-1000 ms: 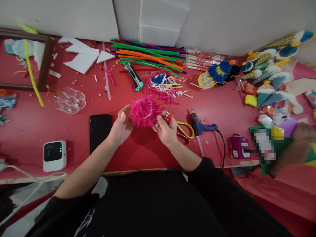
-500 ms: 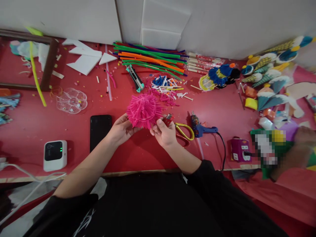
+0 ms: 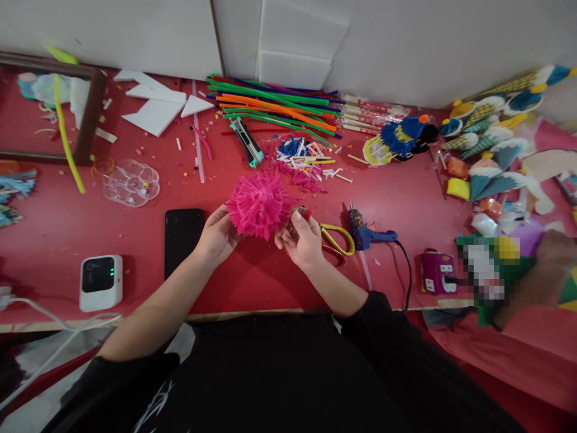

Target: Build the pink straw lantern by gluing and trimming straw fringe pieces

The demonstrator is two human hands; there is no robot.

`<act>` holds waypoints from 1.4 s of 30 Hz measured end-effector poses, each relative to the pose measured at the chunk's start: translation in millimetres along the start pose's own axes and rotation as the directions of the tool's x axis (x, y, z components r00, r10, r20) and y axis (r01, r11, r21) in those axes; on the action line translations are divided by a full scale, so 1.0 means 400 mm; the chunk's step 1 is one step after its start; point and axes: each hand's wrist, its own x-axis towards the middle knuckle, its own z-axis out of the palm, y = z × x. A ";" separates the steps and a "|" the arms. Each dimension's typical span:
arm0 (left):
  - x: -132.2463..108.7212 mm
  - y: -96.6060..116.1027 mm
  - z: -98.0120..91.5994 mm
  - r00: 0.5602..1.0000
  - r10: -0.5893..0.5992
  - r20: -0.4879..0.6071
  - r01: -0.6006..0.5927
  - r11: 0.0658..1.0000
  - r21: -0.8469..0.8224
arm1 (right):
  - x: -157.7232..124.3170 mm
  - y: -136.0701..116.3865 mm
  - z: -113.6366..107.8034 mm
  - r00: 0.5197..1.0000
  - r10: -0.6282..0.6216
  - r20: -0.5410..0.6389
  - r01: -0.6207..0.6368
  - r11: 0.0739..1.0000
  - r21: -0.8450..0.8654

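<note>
A round, fringed pink piece is held up over the red table's front part. My left hand grips it from the left side, with some fingers hidden beneath it. At its lower right, my right hand is closed on a small lighter-like object with a metal end and red body, pinched under the thumb. Scissors with yellow and red handles lie just right of that hand. Behind the pink piece are pink and white clippings and a green-black cutter.
A phone and a white device lie left. A blue glue gun and purple socket box stand right. Pipe cleaners lie at the back. Another person's arm reaches in at far right.
The pink piece has shifted slightly left and tilted. My right fingers have drawn a little away from its edge, and the lighter-like object has turned slightly.
</note>
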 end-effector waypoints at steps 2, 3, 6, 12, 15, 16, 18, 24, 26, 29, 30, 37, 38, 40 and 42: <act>-0.002 0.000 0.004 1.000 0.005 -0.023 -0.005 1.000 -0.004 | 0.000 -0.002 0.001 1.000 0.016 -0.006 -0.016 1.000 -0.006; -0.004 -0.001 0.006 0.999 0.009 -0.033 -0.009 1.000 -0.006 | -0.001 -0.002 0.002 1.000 0.023 -0.007 -0.023 1.000 -0.010; -0.006 -0.003 0.014 0.998 0.024 -0.053 -0.025 1.000 -0.013 | -0.007 -0.002 0.007 0.999 0.038 -0.009 -0.038 0.999 -0.020; -0.008 0.007 0.016 0.998 -0.045 -0.040 0.044 0.999 -0.019 | -0.009 0.007 0.014 0.999 0.052 -0.003 -0.053 0.998 -0.041; -0.013 0.011 0.010 0.994 -0.077 0.075 0.079 0.997 -0.017 | -0.008 0.011 0.012 0.999 0.053 -0.001 -0.053 0.997 -0.053; -0.015 0.009 0.009 0.990 -0.059 0.130 0.061 0.998 -0.010 | -0.008 0.012 0.011 0.998 0.055 0.003 -0.054 0.997 -0.059; -0.018 0.002 0.006 0.974 -0.001 0.225 -0.001 1.000 0.011 | -0.009 0.015 0.007 0.998 0.059 0.018 -0.057 0.995 -0.076; -0.010 -0.019 -0.014 0.956 0.058 0.288 -0.076 0.996 0.051 | -0.018 0.015 -0.003 0.995 0.069 0.078 -0.057 0.988 -0.145; -0.007 -0.021 -0.019 0.962 0.086 0.259 -0.100 0.994 0.039 | -0.019 0.016 -0.003 0.994 0.066 0.083 -0.053 0.987 -0.155; -0.009 -0.021 -0.020 0.961 0.103 0.257 -0.111 0.994 0.014 | -0.018 0.019 -0.002 0.995 0.063 0.074 -0.051 0.987 -0.151; -0.010 -0.019 -0.018 0.958 0.103 0.267 -0.109 0.994 0.008 | -0.016 0.021 0.000 0.996 0.061 0.064 -0.051 0.988 -0.146; -0.014 -0.006 -0.003 0.951 0.073 0.299 -0.076 0.997 -0.002 | -0.011 0.025 0.009 0.999 0.043 0.025 -0.039 0.988 -0.146; -0.012 -0.005 -0.002 0.952 0.069 0.298 -0.072 0.997 -0.004 | -0.012 0.026 0.009 0.999 0.043 0.028 -0.038 0.987 -0.155; -0.009 -0.005 0.000 0.954 0.060 0.293 -0.063 0.998 0.001 | -0.015 0.026 0.009 0.998 0.045 0.040 -0.037 0.983 -0.178; -0.006 -0.007 -0.001 0.961 0.051 0.273 -0.058 0.998 0.014 | -0.018 0.026 0.007 0.997 0.048 0.059 -0.035 0.978 -0.208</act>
